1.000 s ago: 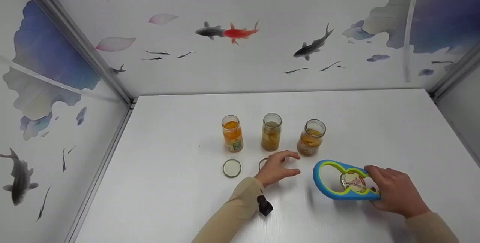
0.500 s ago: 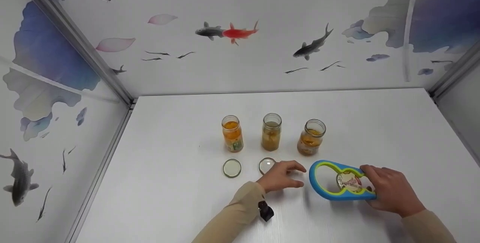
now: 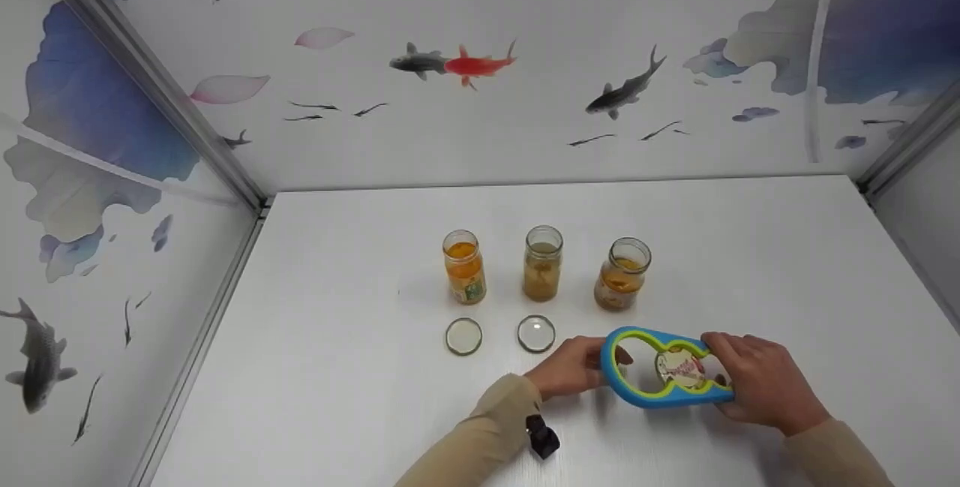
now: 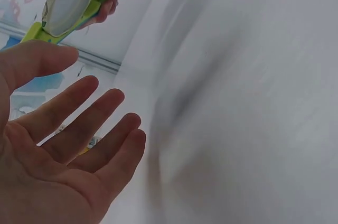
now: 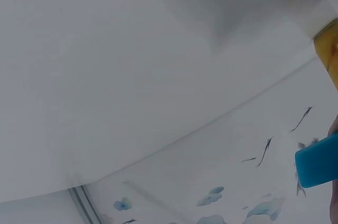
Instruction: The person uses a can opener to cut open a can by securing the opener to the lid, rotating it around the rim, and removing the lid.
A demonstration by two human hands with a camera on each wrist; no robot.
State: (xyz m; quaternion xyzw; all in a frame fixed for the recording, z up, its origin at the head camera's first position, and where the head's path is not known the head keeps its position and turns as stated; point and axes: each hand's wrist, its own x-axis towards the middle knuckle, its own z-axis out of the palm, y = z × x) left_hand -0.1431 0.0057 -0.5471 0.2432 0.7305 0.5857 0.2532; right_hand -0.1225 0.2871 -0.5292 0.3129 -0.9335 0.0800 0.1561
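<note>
My right hand (image 3: 769, 382) grips the narrow end of a blue and green jar opener (image 3: 637, 397), holding it above the table. A printed jar lid (image 3: 681, 368) sits wedged between the opener's green edges; its pale underside faces the left wrist view. My left hand (image 3: 570, 367) is at the opener's wide end, some fingers showing behind the loop. In the left wrist view, that hand's fingers (image 4: 79, 129) are loosely spread, apart from the opener. The right wrist view catches only the opener's blue handle end (image 5: 317, 163) and a bit of hand.
Three lidless glass jars stand in a row: one with orange contents (image 3: 466, 277), a paler one (image 3: 541, 277), and a shorter one (image 3: 621, 281). Two loose lids (image 3: 463, 336) lie before the left and middle jars. Printed walls enclose the white table (image 3: 337, 367).
The opener with its lid has moved left in my right hand. My left hand has come down and right to the opener's wide end, uncovering the second loose lid.
</note>
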